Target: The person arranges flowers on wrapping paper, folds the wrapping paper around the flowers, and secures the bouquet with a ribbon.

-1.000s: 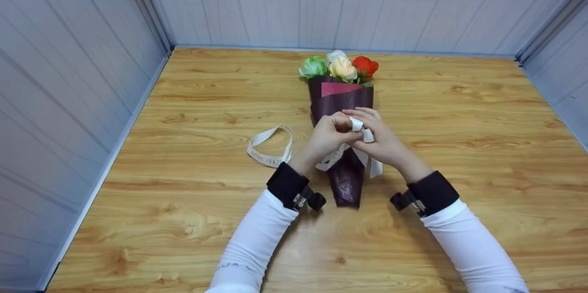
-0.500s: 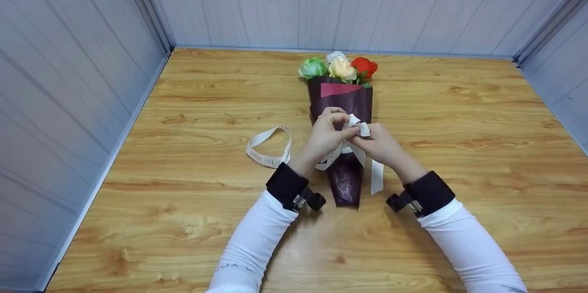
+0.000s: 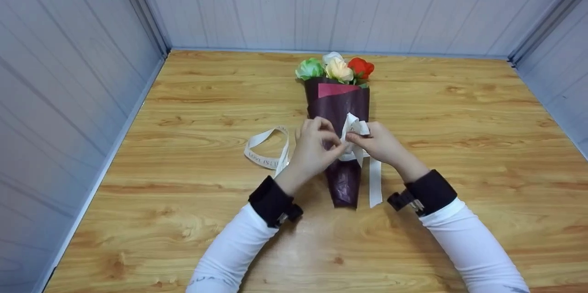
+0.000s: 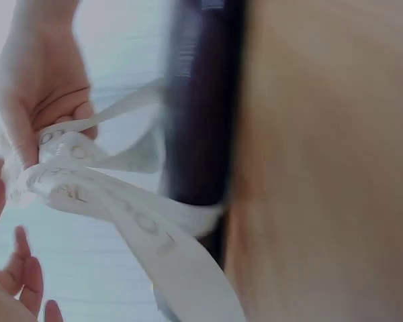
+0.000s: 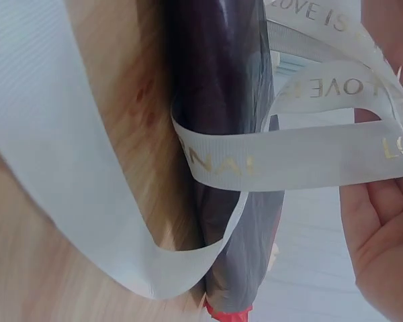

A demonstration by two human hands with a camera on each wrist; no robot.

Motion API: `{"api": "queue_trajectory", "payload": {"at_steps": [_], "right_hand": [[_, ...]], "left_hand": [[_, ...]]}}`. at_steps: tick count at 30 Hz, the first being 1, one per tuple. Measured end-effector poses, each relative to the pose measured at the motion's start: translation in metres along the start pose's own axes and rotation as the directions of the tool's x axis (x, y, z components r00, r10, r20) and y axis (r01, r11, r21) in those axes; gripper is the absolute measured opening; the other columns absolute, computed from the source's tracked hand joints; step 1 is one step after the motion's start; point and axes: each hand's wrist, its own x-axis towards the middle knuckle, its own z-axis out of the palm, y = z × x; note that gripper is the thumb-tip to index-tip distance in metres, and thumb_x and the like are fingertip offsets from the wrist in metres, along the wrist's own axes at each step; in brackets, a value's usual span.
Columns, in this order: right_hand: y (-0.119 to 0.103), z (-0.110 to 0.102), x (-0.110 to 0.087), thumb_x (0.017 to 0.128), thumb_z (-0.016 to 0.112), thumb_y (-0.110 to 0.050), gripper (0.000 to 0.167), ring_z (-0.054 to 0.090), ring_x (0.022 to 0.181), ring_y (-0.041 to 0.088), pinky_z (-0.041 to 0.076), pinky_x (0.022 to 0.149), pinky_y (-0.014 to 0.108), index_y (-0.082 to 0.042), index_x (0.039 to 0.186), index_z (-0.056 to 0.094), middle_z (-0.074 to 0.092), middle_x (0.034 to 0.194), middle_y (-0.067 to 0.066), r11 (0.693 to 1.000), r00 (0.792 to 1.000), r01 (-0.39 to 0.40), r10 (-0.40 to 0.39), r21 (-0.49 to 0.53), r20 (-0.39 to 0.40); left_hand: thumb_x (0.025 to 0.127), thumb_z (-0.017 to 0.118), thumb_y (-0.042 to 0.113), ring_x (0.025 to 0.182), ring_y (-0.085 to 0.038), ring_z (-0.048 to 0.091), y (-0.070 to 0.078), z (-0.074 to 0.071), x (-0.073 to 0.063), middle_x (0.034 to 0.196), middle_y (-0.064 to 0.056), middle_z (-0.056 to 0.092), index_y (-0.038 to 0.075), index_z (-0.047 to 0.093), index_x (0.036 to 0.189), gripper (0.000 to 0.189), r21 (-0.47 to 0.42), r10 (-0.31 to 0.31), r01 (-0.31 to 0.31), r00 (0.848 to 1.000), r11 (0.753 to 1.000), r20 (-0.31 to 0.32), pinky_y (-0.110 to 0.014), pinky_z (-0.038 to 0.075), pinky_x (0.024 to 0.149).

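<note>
A flower bouquet (image 3: pixel 337 104) in dark plum wrapping paper lies on the table, its blooms pointing away. Cream ribbon (image 3: pixel 353 124) with gold lettering passes round its narrow part and rises in loops above it. My right hand (image 3: pixel 385 145) pinches the gathered ribbon over the wrap. Just left of it, my left hand (image 3: pixel 314 148) pinches the ribbon between thumb and fingertip, its other fingers bent and apart. The left wrist view shows a broad ribbon strand (image 4: pixel 154 235) running down from the gathered loops. In the right wrist view, a ribbon band (image 5: pixel 302 161) crosses the wrap.
One long ribbon length (image 3: pixel 264 160) lies looped on the wooden table (image 3: pixel 183 219), left of the bouquet. Another ribbon tail (image 3: pixel 375 185) hangs down at its right. Pale panel walls (image 3: pixel 257 3) stand behind and at both sides.
My left hand has drawn left and towards me, away from the right hand. The ribbon loop between the hands has opened upward. The right-hand tail now reaches lower.
</note>
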Motion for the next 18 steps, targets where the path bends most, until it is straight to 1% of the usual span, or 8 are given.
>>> {"api": "queue_trajectory", "payload": {"at_steps": [2,5,7,10,11,13,16,18], "right_hand": [[0.0004,0.0008,-0.0007,0.091,0.061,-0.011,0.020,0.047,0.063,0.004,0.040,0.060,0.020,0.007,0.083,0.063,0.057,0.073,-0.001,1.000,1.000,-0.003,0.003,0.023,-0.005],[0.0002,-0.0004,-0.0018,0.091,0.062,-0.017,0.024,0.046,0.063,0.005,0.039,0.059,0.022,0.003,0.079,0.063,0.056,0.071,-0.003,0.999,1.000,0.014,-0.014,0.050,-0.009],[0.0001,-0.0010,-0.0026,0.090,0.064,-0.024,0.026,0.047,0.062,0.004,0.039,0.058,0.021,-0.001,0.077,0.063,0.056,0.069,-0.005,0.997,0.999,0.031,-0.030,0.070,-0.012],[0.0001,-0.0014,-0.0030,0.090,0.064,-0.028,0.028,0.048,0.063,0.005,0.040,0.059,0.021,-0.002,0.080,0.064,0.057,0.070,-0.005,0.998,1.000,0.003,-0.002,0.067,-0.005],[0.0006,-0.0014,-0.0028,0.090,0.064,-0.027,0.027,0.049,0.064,0.005,0.041,0.060,0.021,-0.001,0.082,0.065,0.059,0.072,-0.004,0.998,1.000,-0.012,0.013,0.068,-0.003],[0.0003,-0.0015,-0.0022,0.091,0.063,-0.023,0.026,0.051,0.068,0.005,0.043,0.062,0.020,0.002,0.088,0.066,0.062,0.077,-0.001,0.997,0.999,-0.054,0.054,0.048,0.005],[0.0018,-0.0015,-0.0013,0.093,0.061,-0.020,0.026,0.053,0.070,0.005,0.045,0.064,0.019,0.006,0.094,0.067,0.064,0.082,0.004,0.995,0.995,-0.093,0.092,0.041,0.029],[0.0016,-0.0012,-0.0012,0.093,0.061,-0.021,0.027,0.054,0.071,0.004,0.045,0.065,0.018,0.006,0.097,0.067,0.065,0.084,0.004,0.993,0.993,-0.112,0.110,0.043,0.045]], "left_hand": [[0.078,0.076,0.027,0.098,-0.023,0.045,0.0004,-0.0012,-0.0072,0.096,-0.003,0.057,0.012,0.077,0.072,0.017,0.102,0.043,-0.044,0.999,0.994,0.011,-0.044,0.029,0.090],[0.081,0.074,0.032,0.099,-0.022,0.046,0.0015,-0.0004,-0.0111,0.099,-0.002,0.059,0.016,0.079,0.078,0.017,0.218,0.077,-0.082,0.996,0.972,0.035,-0.047,0.029,0.090],[0.083,0.072,0.032,0.101,-0.022,0.046,0.0024,0.0003,-0.0119,0.101,-0.001,0.060,0.017,0.079,0.082,0.017,0.282,0.074,-0.084,0.996,0.956,0.049,-0.047,0.029,0.091],[0.084,0.070,0.031,0.101,-0.022,0.047,0.0027,0.0009,-0.0127,0.103,-0.001,0.061,0.018,0.079,0.083,0.016,0.356,0.053,-0.069,0.997,0.932,0.057,-0.048,0.028,0.093],[0.085,0.069,0.030,0.101,-0.022,0.048,0.0026,0.0010,-0.0128,0.103,-0.002,0.061,0.018,0.079,0.083,0.016,0.371,0.043,-0.062,0.997,0.927,0.060,-0.048,0.028,0.094],[0.086,0.068,0.031,0.102,-0.022,0.047,0.0027,0.0011,-0.0128,0.105,-0.002,0.061,0.018,0.079,0.083,0.018,0.376,0.019,-0.047,0.997,0.926,0.078,-0.049,0.026,0.095],[0.087,0.067,0.036,0.106,-0.023,0.045,0.0032,0.0023,-0.0123,0.109,-0.003,0.060,0.018,0.079,0.087,0.022,0.340,-0.034,-0.014,0.990,0.940,0.137,-0.051,0.024,0.097],[0.085,0.068,0.039,0.107,-0.023,0.043,0.0038,0.0033,-0.0123,0.110,-0.004,0.058,0.018,0.079,0.087,0.024,0.315,-0.060,0.005,0.984,0.949,0.167,-0.052,0.022,0.097]]}}
